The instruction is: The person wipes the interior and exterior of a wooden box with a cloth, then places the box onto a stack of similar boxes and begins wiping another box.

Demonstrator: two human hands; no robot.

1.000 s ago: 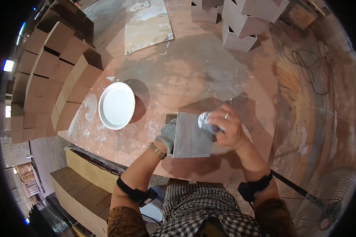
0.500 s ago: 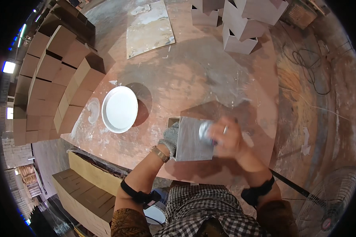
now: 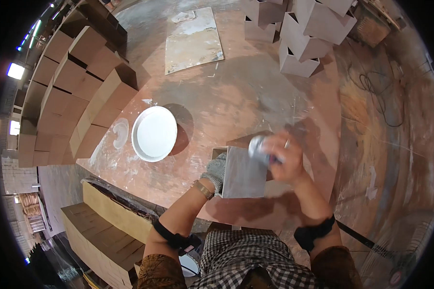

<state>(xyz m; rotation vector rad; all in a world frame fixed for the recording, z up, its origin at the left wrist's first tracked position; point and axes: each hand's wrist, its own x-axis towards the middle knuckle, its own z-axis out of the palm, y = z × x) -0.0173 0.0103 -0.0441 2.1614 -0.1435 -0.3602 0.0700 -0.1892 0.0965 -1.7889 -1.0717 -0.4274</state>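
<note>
Grey-faced, square-sided box (image 3: pixel 246 173) is being braced over the reddish, white-smeared worktop (image 3: pixel 217 103) by the grey-knit-gloved left hand (image 3: pixel 216 172), seemingly for steadiness, fingers hidden, grip untellable, while a blurred silvery-white wad (image 3: pixel 257 147) is being pinched near it by the bare right hand's (image 3: pixel 285 158) fingers.

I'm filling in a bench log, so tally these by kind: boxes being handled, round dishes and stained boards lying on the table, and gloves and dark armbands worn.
Handled box: 1
Round white dish: 1
Stained board: 1
Gray glove: 1
Dark armbands: 2
Total: 6
</note>
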